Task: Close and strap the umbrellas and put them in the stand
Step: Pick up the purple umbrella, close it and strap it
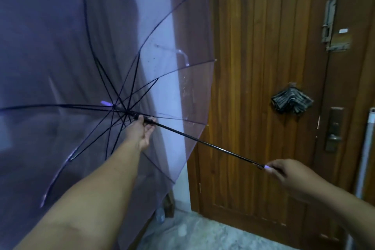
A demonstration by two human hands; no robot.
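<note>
The left hand (144, 132) had its grip curled around the runner (149, 121), beneath the spread purple canopy (81, 46). From there the shaft (205, 142) ran toward four o'clock, where the right hand (292, 176) clenched the handle (266, 167).

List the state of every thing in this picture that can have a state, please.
Purple umbrella: fully open, not strapped.
Left hand: around the runner on the shaft.
Right hand: closed on the handle.
Wooden door: shut.
Striped cloth: hanging on the door.
</note>
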